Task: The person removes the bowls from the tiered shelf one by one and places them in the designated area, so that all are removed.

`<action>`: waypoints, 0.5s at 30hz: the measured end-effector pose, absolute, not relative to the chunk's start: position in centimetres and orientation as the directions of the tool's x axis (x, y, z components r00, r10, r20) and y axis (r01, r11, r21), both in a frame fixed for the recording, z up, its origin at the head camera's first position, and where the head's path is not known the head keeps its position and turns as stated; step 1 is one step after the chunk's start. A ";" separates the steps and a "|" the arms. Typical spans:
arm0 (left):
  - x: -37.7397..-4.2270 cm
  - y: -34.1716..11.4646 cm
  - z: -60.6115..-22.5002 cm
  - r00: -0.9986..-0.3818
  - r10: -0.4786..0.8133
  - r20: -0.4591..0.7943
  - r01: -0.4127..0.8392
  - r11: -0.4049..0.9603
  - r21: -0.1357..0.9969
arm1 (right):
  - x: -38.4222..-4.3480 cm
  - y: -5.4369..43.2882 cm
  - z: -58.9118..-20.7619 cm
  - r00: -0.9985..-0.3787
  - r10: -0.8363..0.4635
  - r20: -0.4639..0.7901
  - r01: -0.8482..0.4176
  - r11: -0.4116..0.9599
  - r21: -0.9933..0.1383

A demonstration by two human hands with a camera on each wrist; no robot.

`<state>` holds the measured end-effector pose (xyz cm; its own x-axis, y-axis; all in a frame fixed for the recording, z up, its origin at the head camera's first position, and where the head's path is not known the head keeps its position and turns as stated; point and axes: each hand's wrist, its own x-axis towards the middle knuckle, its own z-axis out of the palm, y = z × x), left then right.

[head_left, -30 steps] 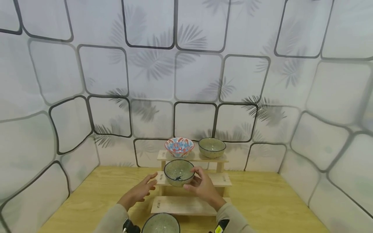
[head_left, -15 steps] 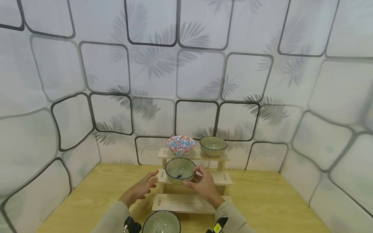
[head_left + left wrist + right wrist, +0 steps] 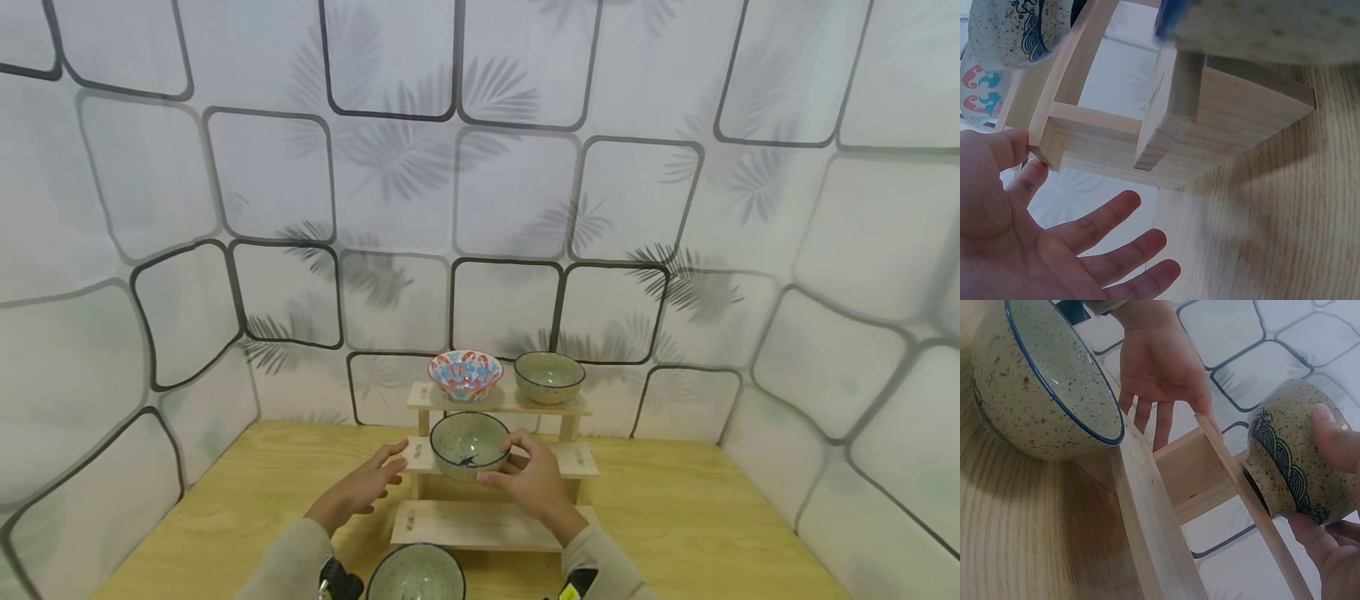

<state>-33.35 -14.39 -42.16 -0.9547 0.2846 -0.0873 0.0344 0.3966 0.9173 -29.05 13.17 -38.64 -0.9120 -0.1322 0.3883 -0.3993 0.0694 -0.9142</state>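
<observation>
Head view gives me the best look from far away; I put the clock's middle on the round, speckled grey-green china bowl with a dark blue rim (image 3: 467,446), mouth up at the middle board (image 3: 577,458) of a pale wooden three-step shelf (image 3: 480,525); I can't tell if its foot touches the wood. The bare right hand (image 3: 536,485), at 4 o'clock, pinches the bowl's side, one finger up by the rim and one lower down; I think that split helps stop it tipping. The bare left hand (image 3: 360,489), near 8 o'clock, is spread; its thumb and first finger touch the board's end, maybe to make the shelf steady, and the other three fingers hang free. At 12 o'clock, a red, blue and white patterned china bowl (image 3: 465,375) sits on the top step; at 2 o'clock, a second speckled grey-green bowl (image 3: 550,379) sits beside it, perhaps so neither hides the other. At 7 o'clock, a third speckled grey-green bowl (image 3: 416,575) stands in front of the shelf, over the yellow wooden table (image 3: 675,508); I guess that spot is for easy reach.
</observation>
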 end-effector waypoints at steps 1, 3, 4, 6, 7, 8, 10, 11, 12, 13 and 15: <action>-33.4 -14.4 -42.2 -0.954 0.285 -0.088 0.034 0.397 0.917 | -29.1 13.3 -38.7 -0.908 -0.133 0.398 -0.409 0.071 -0.910; -33.4 -14.3 -42.2 -0.954 0.287 -0.089 0.034 0.399 0.916 | -29.1 13.6 -39.0 -0.904 -0.132 0.408 -0.420 0.081 -0.904; -33.4 -14.4 -42.2 -0.954 0.288 -0.090 0.034 0.400 0.916 | -29.2 13.7 -39.1 -0.902 -0.131 0.412 -0.424 0.085 -0.901; -33.4 -14.4 -42.3 -0.953 0.290 -0.092 0.034 0.401 0.915 | -29.2 13.9 -39.3 -0.899 -0.130 0.419 -0.432 0.099 -0.896; -33.4 -14.4 -42.3 -0.952 0.290 -0.093 0.033 0.401 0.915 | -29.1 14.0 -39.4 -0.898 -0.129 0.421 -0.434 0.102 -0.895; -33.4 -14.4 -42.3 -0.952 0.290 -0.093 0.033 0.402 0.915 | -29.1 14.0 -39.5 -0.899 -0.128 0.420 -0.433 0.108 -0.895; -33.4 -14.4 -42.3 -0.953 0.289 -0.092 0.033 0.402 0.915 | -29.0 14.2 -39.5 -0.900 -0.120 0.420 -0.433 0.122 -0.893; -33.4 -14.4 -42.3 -0.953 0.288 -0.092 0.033 0.403 0.915 | -28.9 14.2 -39.5 -0.900 -0.115 0.421 -0.434 0.133 -0.891; -33.4 -14.4 -42.3 -0.954 0.287 -0.092 0.033 0.403 0.915 | -28.8 14.3 -39.5 -0.900 -0.107 0.422 -0.434 0.141 -0.890; -33.4 -14.4 -42.3 -0.953 0.288 -0.091 0.034 0.403 0.915 | -28.7 14.3 -39.5 -0.900 -0.098 0.425 -0.436 0.144 -0.889; -33.4 -14.4 -42.2 -0.953 0.291 -0.090 0.036 0.402 0.915 | -28.5 14.4 -39.5 -0.900 -0.080 0.429 -0.436 0.152 -0.887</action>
